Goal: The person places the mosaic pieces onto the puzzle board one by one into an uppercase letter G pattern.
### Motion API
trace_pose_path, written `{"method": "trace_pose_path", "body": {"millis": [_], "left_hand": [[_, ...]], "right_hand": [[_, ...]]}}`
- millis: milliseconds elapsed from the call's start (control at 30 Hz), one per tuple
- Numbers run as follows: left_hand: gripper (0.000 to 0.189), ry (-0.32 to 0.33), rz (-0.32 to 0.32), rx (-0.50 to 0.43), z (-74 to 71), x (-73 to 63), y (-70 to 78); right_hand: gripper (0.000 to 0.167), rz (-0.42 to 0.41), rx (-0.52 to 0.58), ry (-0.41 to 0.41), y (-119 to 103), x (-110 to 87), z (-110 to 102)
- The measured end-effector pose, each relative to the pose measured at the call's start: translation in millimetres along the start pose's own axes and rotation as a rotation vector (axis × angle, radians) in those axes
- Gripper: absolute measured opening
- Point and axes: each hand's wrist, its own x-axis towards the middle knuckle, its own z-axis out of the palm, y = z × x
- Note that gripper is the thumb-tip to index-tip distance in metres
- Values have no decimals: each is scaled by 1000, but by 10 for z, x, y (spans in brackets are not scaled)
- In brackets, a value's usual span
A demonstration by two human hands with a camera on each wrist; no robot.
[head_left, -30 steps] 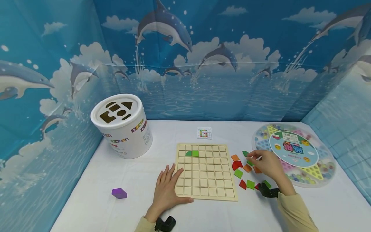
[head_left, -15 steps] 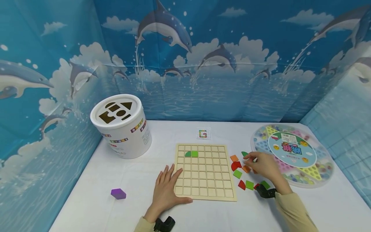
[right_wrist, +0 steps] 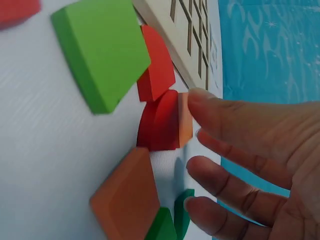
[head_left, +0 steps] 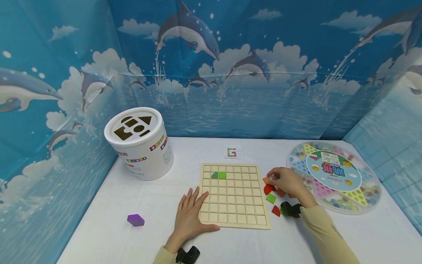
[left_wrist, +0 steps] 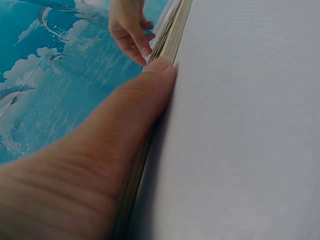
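Observation:
My left hand rests with straight, spread fingers at the near left corner of a wooden grid board, its thumb along the board's front edge. On the board lie a green quarter-round piece and a green square piece. My right hand reaches over loose pieces right of the board. Its thumb tip overlaps an orange square piece; the index fingertip is close beside it, with a thin gap showing. Red quarter-round pieces touch the orange square.
A pattern card lies behind the board. A white bucket with a shape-cut lid stands back left, a purple block in front. A round marble game case lies right. Below the right hand sits a green square.
My right hand has moved left, from the green and orange pieces nearer the game case to the orange square beside the board. My left hand stays put.

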Motion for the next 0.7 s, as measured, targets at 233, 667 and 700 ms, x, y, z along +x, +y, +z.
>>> {"method": "trace_pose_path", "body": {"millis": [233,667,700], "left_hand": [[111,-7,0,5,4,-2,-9],[112,-12,-13,1,7,4,5],[112,-15,-18,5,6,4,6]], "right_hand": [[30,32,13,-1,-3,82,30],[29,26,-41,3,-31,101,6],[28,22,-44,6,-34,102,6]]}}
